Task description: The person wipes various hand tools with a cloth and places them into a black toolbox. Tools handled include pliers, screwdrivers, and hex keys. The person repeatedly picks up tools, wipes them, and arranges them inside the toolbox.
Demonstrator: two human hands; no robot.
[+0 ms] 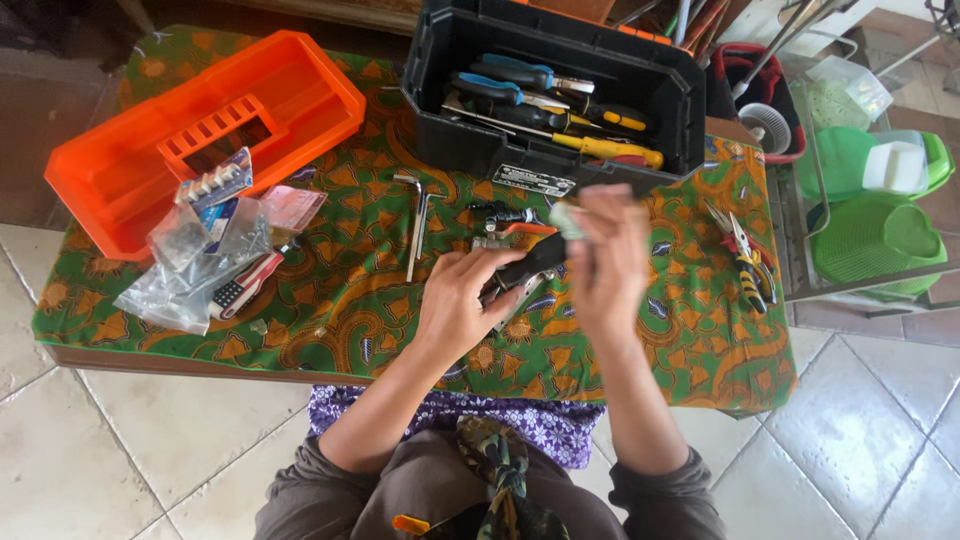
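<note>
My left hand (462, 300) grips a black-handled tool (528, 265) just above the patterned green and orange cloth (350, 300) at the table's middle. My right hand (606, 255) is raised beside it, blurred, with its fingers closed on a small pale object (566, 218); what that object is I cannot make out. The tool's dark handle runs between the two hands. More small metal and orange-tipped tools (505, 218) lie just beyond the hands.
An open black toolbox (560, 95) with screwdrivers stands at the back. An orange tray (200, 125) sits at the left, with clear plastic bags (200, 255) of parts by it. Hex keys (418, 220) lie in the middle, pliers (745, 255) at the right. Green baskets (875, 200) fill a rack.
</note>
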